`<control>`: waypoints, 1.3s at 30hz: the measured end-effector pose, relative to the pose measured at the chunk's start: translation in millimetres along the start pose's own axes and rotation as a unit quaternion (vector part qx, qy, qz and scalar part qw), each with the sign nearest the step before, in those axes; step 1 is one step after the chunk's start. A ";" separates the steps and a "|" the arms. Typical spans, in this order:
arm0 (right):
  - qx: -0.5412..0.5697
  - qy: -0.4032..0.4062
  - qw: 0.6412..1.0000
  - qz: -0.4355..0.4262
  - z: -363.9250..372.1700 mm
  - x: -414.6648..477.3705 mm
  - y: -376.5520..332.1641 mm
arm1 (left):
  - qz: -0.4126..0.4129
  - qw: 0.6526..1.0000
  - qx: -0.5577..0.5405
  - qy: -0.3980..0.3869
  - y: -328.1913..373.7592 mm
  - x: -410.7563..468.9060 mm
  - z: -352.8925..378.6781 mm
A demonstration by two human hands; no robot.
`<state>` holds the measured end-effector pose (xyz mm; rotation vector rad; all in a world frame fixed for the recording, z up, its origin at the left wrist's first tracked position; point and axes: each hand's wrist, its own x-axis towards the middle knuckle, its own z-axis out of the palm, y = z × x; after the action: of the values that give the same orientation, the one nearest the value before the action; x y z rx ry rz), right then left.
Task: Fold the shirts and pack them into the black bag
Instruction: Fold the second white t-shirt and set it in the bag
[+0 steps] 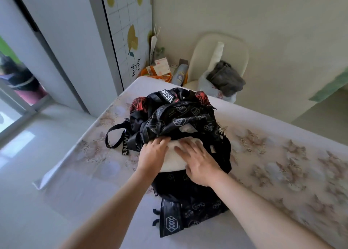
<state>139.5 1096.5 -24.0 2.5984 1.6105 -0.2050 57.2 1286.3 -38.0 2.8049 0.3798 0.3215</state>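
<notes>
Obs.: a black backpack printed with white hexagon logos (pixel 188 120) lies on the bench (pixel 282 154), which carries a floral plastic cover. The bag's mouth faces us and its upper flap is humped up on the far side.

A white folded shirt (pixel 170 164) sits in that mouth. Its far edge is under the flap and its near edge shows outside the opening. We read its long axis as running left to right, across the mouth.

Left hand (pixel 152 154): fingers close together and lightly bent, lying on the shirt's left part with the tips at the flap's edge.

Right hand (pixel 199 164): palm down, fingers spread flat on the shirt's right part, pointing up and left toward the opening.

Key relation: the bag's interior lies straight ahead of both sets of fingertips, away from us. We judge that the next push goes forward and slightly down. The hands are about equally near, though the right covers more cloth.

Risk, as we judge it: the slack flap may snag the far edge and rumple the fold.

Also noted: a grey bundled garment (pixel 226 77) on the cream chair (pixel 199 60) beyond the bench. It may be another shirt to pack, though we cannot tell.
</notes>
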 end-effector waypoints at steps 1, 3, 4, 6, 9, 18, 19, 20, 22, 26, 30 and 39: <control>0.017 -0.014 1.000 0.006 3.6 4.6 0.4 | 0.032 0.999 0.027 0.028 -0.6 -5.3 1.3; 0.022 -0.048 0.998 0.020 3.5 15.0 3.2 | 0.112 0.991 0.046 0.055 -4.4 -20.0 4.4; 0.015 -0.054 0.998 0.022 2.5 20.7 5.4 | 0.133 0.989 0.054 0.033 -6.5 -28.0 5.5; -0.015 -0.053 0.998 0.030 0.4 30.7 8.1 | 0.124 0.987 0.092 -0.043 -11.0 -40.2 9.6; -0.078 -0.031 0.994 0.076 2.3 38.3 -0.7 | 0.092 0.981 0.135 -0.106 -18.2 -37.6 15.0; -0.075 0.009 0.994 0.075 20.8 42.0 -4.2 | 0.221 0.963 0.056 0.147 14.1 13.5 -43.0; -0.070 0.007 0.995 0.077 20.2 43.7 -9.1 | 0.189 0.968 0.085 0.142 11.7 22.5 -44.1; -0.062 0.010 0.995 0.080 18.6 45.3 -15.2 | 0.151 0.977 0.114 0.103 8.5 33.3 -45.2; -0.055 0.003 0.995 0.084 15.9 50.0 -26.8 | 0.096 0.986 0.137 0.000 1.5 55.2 -47.3; -0.092 -0.018 0.993 0.071 17.7 58.1 -36.6 | 0.041 0.997 0.026 -0.066 -7.7 90.2 -58.2; -0.078 -0.010 0.993 0.088 9.8 76.4 -31.8 | 0.039 0.997 -0.028 -0.062 -18.1 110.1 -82.0; -0.029 -0.048 0.997 0.051 14.1 98.3 -45.7 | 0.028 0.997 -0.066 -0.042 -27.5 102.9 -91.2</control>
<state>140.8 1201.9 -52.9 2.5756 1.4284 -0.2667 124.4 1364.7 56.9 2.6923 0.2519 0.2306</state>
